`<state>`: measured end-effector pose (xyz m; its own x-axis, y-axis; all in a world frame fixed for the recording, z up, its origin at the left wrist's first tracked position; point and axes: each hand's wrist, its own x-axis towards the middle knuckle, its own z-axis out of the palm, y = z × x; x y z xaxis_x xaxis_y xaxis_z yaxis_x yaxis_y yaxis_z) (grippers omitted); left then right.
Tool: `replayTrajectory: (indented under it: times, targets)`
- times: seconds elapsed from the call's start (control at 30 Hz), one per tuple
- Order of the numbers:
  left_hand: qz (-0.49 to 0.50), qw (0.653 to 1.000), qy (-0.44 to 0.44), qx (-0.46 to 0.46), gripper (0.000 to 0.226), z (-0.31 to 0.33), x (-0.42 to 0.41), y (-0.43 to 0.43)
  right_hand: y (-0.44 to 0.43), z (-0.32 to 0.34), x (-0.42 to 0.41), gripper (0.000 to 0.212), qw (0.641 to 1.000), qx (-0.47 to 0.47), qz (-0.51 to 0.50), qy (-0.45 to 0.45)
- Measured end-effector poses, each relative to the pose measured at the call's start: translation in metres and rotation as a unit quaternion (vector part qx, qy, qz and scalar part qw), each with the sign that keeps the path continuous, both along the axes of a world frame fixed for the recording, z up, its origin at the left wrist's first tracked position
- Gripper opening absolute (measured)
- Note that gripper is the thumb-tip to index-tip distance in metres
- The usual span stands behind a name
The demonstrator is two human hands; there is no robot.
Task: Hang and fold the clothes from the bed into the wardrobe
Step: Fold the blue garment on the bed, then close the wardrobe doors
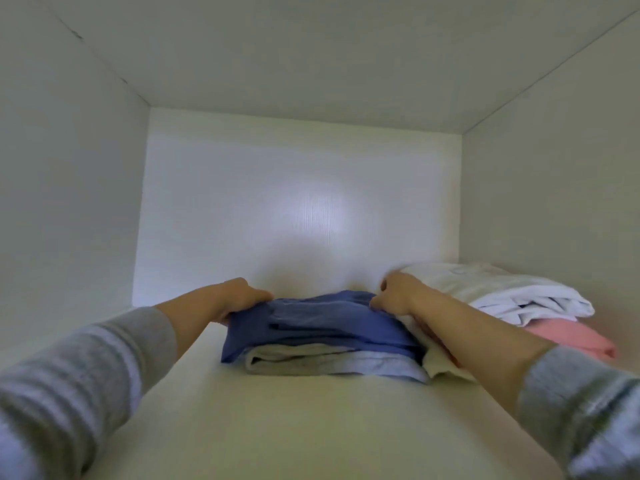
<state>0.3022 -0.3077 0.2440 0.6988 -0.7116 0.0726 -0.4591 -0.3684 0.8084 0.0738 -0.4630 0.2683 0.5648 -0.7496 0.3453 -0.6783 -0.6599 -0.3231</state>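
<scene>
White wardrobe shelf [311, 427], boxed in by white walls. At its middle a folded blue garment [322, 323] lies on a folded grey garment [311, 362]. The left hand [239, 296] curls its fingers round the blue garment's far left corner. The right hand [398, 294] pinches its far right edge. Just to the right, a white garment [512, 296] sits on a pink garment [571, 337].

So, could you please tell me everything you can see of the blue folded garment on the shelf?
The blue garment is soft, matte cloth, folded into a flat, slightly rumpled bundle. It lies on a folded grey garment on the white wardrobe shelf, near the back wall. The left hand grips its left edge; the right hand grips its right edge. A white pile lies to its right.
</scene>
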Motion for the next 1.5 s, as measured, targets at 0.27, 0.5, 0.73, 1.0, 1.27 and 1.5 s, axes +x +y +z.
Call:
replayTrajectory:
  times: [0.27,0.5,0.73,1.0,1.27,1.5]
  targets:
    - [-0.020,0.991,-0.116,-0.069,0.038,0.017,-0.057,0.042,0.047,-0.004,-0.050,0.042,0.993,-0.010,0.059,-0.100]
    - [-0.142,0.974,-0.040,-0.171,0.015,0.015,-0.140,0.107,0.138,-0.019,-0.119,0.007,0.940,0.055,0.148,-0.301]
    - [-0.146,0.956,-0.034,-0.251,0.020,-0.006,-0.211,0.173,0.219,-0.050,-0.178,0.013,0.883,0.063,0.183,-0.427]
    - [-0.124,0.931,-0.007,-0.343,0.017,-0.046,-0.301,0.249,0.275,-0.080,-0.246,0.020,0.838,0.074,0.265,-0.470]
    - [-0.021,0.932,-0.034,-0.359,0.018,-0.075,-0.368,0.318,0.322,-0.095,-0.281,0.016,0.802,0.113,0.344,-0.476]
    - [0.039,0.918,-0.074,-0.388,0.020,-0.069,-0.381,0.414,0.399,-0.086,-0.261,0.013,0.763,0.132,0.433,-0.462]
